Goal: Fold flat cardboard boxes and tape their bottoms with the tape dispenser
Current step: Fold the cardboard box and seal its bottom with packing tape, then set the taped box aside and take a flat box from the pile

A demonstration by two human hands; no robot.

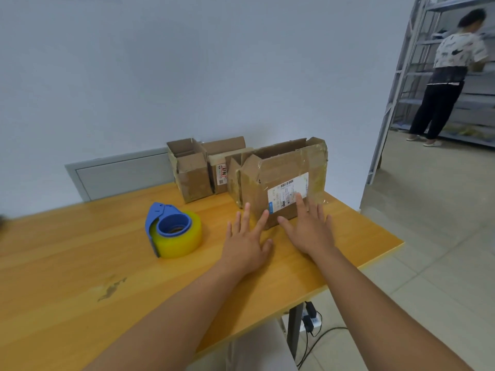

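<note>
A worn cardboard box (284, 172) with a white shipping label stands upright on the wooden table (80, 263), its top flaps open. My left hand (247, 236) lies flat with fingers spread just in front of the box's near left corner. My right hand (310, 223) is spread too, its fingertips touching the box's front face at the label. Neither hand holds anything. A blue tape dispenser (172, 232) with a roll of yellowish clear tape rests on the table to the left of my left hand.
Two smaller open boxes (192, 170) (227, 159) stand against the wall behind the big box. The table's right edge is just beyond the box. A person (450, 76) stands at metal shelving at the far right. A power strip (310, 317) and cables lie under the table.
</note>
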